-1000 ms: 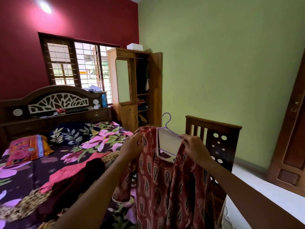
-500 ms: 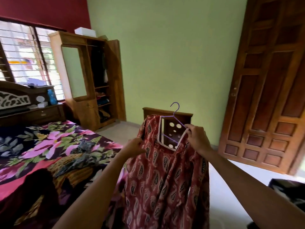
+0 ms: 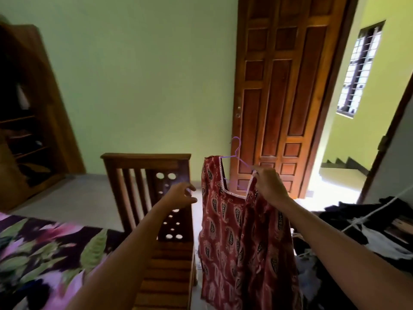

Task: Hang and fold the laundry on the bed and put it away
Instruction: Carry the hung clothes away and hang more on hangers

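A red paisley-print dress (image 3: pixel 237 238) with white lace at the neckline hangs on a purple wire hanger (image 3: pixel 237 153) in front of me. My right hand (image 3: pixel 269 185) grips the dress's right shoulder together with the hanger's arm and carries the whole garment. My left hand (image 3: pixel 181 195) hovers just left of the dress's other shoulder, apart from it, fingers loosely spread and holding nothing. The bed (image 3: pixel 42 256), with its floral cover, shows at the lower left.
A wooden chair (image 3: pixel 147 175) stands below my left arm. The open wardrobe (image 3: pixel 26 121) is at the far left. A wooden door (image 3: pixel 281 90) stands open ahead, with a bright doorway to its right. Dark clothes and a white rope (image 3: pixel 366 218) lie at the lower right.
My view has swung right, from the bed toward the door. My left hand has let go of the dress's left shoulder; my right hand alone carries the dress and hanger now.
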The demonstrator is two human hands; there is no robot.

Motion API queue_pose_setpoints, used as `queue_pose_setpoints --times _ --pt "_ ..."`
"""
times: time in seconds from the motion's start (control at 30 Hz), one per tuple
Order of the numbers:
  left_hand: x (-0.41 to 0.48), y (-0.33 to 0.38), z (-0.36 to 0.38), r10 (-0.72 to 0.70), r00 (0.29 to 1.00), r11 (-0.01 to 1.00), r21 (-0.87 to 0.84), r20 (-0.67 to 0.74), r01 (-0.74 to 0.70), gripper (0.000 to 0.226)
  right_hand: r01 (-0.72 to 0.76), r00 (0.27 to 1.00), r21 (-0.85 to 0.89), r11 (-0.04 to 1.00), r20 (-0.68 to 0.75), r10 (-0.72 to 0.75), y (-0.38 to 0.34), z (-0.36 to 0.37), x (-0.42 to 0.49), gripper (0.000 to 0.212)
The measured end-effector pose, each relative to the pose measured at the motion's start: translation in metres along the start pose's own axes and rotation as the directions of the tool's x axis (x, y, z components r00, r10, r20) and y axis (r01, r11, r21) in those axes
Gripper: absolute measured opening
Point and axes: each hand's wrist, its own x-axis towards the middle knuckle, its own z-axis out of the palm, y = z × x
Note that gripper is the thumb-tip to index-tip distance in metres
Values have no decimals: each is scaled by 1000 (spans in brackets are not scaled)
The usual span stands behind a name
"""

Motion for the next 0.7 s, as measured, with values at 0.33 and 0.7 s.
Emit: queue_pose_setpoints --times 0.33,0.7 --pt "152 20 8 175 981 985 -16 84 -175 37 -121 974 -24 992 -195 114 51 8 85 41" --pt "282 32 30 242 964 970 -40 109 -239 38 -175 941 32 984 -287 176 121 46 189 33"
